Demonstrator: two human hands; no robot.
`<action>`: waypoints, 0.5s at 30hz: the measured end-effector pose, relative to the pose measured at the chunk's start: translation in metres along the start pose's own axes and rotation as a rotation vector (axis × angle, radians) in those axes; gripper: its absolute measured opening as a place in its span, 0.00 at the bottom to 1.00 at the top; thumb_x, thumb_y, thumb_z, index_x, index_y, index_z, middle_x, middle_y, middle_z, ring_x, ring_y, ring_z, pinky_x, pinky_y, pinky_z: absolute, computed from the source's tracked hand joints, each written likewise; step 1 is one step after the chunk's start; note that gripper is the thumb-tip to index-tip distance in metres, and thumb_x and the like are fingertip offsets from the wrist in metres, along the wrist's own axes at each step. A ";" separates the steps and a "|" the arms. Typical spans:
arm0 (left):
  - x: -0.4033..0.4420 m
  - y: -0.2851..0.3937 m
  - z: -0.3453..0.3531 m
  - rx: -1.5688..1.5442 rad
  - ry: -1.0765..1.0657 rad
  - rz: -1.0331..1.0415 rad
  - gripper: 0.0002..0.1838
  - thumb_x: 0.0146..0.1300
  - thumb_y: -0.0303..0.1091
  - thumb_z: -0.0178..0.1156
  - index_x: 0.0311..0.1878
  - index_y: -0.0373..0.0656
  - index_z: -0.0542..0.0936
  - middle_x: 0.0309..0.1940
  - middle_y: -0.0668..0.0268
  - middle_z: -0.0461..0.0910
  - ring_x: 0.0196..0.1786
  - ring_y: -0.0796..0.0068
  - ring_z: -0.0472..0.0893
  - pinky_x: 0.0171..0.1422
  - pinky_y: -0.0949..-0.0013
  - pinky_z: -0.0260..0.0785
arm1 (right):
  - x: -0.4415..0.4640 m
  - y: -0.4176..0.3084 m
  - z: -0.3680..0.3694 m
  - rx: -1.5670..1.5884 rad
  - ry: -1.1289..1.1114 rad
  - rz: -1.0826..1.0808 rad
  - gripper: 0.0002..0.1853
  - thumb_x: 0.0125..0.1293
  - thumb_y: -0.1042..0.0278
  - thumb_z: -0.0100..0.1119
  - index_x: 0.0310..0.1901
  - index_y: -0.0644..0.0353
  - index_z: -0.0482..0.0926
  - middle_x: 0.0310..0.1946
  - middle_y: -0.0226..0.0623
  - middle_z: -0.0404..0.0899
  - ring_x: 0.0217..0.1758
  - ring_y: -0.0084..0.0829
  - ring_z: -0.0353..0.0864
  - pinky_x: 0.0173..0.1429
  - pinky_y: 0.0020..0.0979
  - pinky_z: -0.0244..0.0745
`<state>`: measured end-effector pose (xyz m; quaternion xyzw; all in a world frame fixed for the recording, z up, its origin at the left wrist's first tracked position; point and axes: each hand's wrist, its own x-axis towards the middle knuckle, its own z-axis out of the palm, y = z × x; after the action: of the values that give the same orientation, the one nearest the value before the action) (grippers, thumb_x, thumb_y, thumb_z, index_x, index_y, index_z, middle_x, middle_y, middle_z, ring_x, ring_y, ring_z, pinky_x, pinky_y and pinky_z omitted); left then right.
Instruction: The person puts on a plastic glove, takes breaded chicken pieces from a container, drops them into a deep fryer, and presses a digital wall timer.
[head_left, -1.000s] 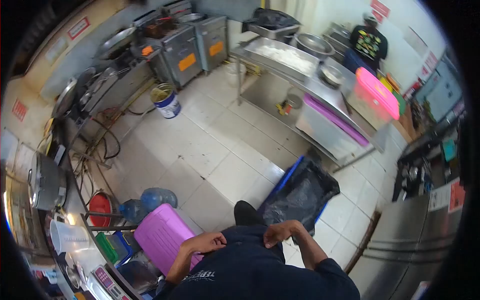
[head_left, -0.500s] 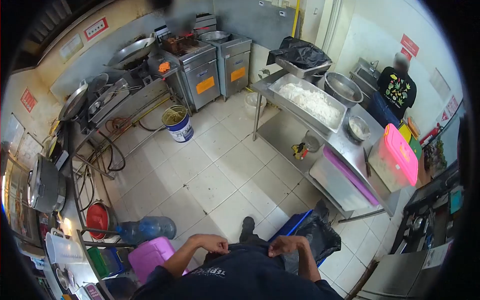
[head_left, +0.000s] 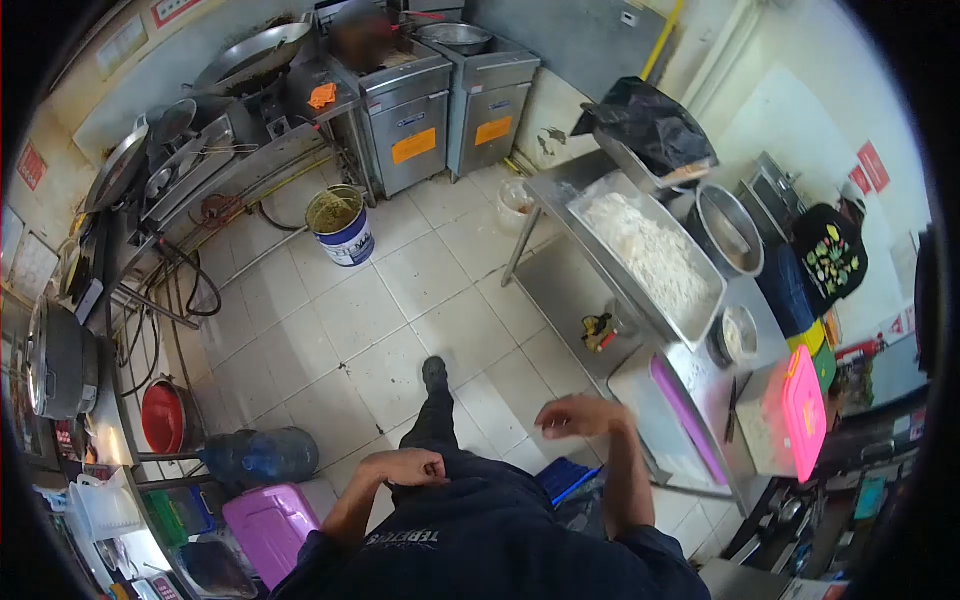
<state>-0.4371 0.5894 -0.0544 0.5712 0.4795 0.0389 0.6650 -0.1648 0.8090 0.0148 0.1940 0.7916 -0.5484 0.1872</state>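
My left hand [head_left: 405,466] is held in front of my waist, just over my dark trousers, with its fingers curled in and nothing visible in them. Out over the floor, to the left of the steel table [head_left: 745,430], hangs my right hand [head_left: 578,415]; its fingers are loosely bent and apart, and it carries nothing. Below that hand lies a blue-edged object [head_left: 568,480], partly hidden by my forearm. On the table, a deep metal tray of white flour [head_left: 650,245] stands nearest to my right side.
A person [head_left: 825,260] leans beside the sink at the right. Fryers [head_left: 405,140] and a wok [head_left: 250,60] line the back. A bucket [head_left: 342,225] stands on the tiled floor. At lower left are a water jug [head_left: 265,455] and a purple bin [head_left: 265,530]. Another person is partly seen behind the fryers.
My right hand has lifted from my waist and swung forward. My left hand has moved slightly up and left. One foot has stepped forward, and the view has shifted toward the table and fryers.
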 end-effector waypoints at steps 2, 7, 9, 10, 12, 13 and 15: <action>0.001 0.010 -0.050 -0.036 0.020 -0.030 0.14 0.61 0.42 0.55 0.43 0.42 0.75 0.34 0.67 0.77 0.37 0.79 0.75 0.42 0.73 0.68 | 0.014 -0.031 -0.076 -0.067 0.161 -0.065 0.15 0.60 0.59 0.58 0.43 0.59 0.76 0.36 0.33 0.79 0.40 0.26 0.76 0.44 0.27 0.70; -0.069 0.060 -0.233 -0.006 0.793 0.227 0.11 0.60 0.36 0.57 0.43 0.42 0.75 0.34 0.71 0.74 0.40 0.81 0.72 0.46 0.75 0.65 | 0.018 -0.157 -0.241 -0.168 0.763 -0.460 0.14 0.56 0.62 0.60 0.41 0.60 0.76 0.36 0.31 0.75 0.40 0.22 0.72 0.47 0.26 0.66; -0.121 0.120 -0.296 0.058 1.315 0.448 0.07 0.56 0.27 0.58 0.39 0.41 0.75 0.32 0.70 0.74 0.35 0.80 0.72 0.41 0.76 0.66 | 0.018 -0.205 -0.288 -0.204 1.045 -0.962 0.16 0.61 0.58 0.48 0.37 0.65 0.74 0.41 0.41 0.72 0.43 0.29 0.71 0.49 0.26 0.64; -0.142 0.140 -0.323 0.140 1.549 0.536 0.06 0.58 0.29 0.55 0.39 0.40 0.75 0.34 0.68 0.74 0.35 0.79 0.72 0.41 0.77 0.65 | 0.005 -0.215 -0.319 -0.303 1.177 -1.132 0.17 0.63 0.59 0.44 0.37 0.67 0.73 0.39 0.45 0.73 0.41 0.32 0.73 0.47 0.28 0.67; -0.215 0.125 -0.390 0.563 1.887 0.754 0.08 0.59 0.30 0.53 0.38 0.35 0.71 0.41 0.58 0.72 0.42 0.68 0.72 0.49 0.66 0.65 | -0.015 -0.254 -0.365 -0.625 1.375 -1.329 0.16 0.63 0.59 0.44 0.38 0.66 0.73 0.39 0.44 0.73 0.41 0.32 0.73 0.47 0.28 0.67; -0.246 0.147 -0.412 0.767 2.064 0.851 0.08 0.59 0.30 0.53 0.38 0.36 0.71 0.41 0.58 0.72 0.42 0.69 0.71 0.49 0.66 0.65 | -0.015 -0.270 -0.386 -0.757 1.420 -1.365 0.16 0.63 0.59 0.44 0.38 0.66 0.73 0.39 0.44 0.73 0.41 0.32 0.73 0.47 0.28 0.66; -0.270 0.192 -0.447 1.039 2.201 0.923 0.08 0.59 0.30 0.53 0.38 0.36 0.71 0.41 0.59 0.72 0.43 0.69 0.71 0.49 0.66 0.65 | -0.015 -0.287 -0.428 -0.905 1.480 -1.320 0.16 0.63 0.59 0.44 0.38 0.65 0.73 0.39 0.43 0.73 0.42 0.31 0.73 0.48 0.28 0.66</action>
<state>-0.7920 0.8170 0.3085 0.5400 0.4895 0.5187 -0.4469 -0.3352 1.1172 0.3912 -0.0742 0.7847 0.0542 -0.6130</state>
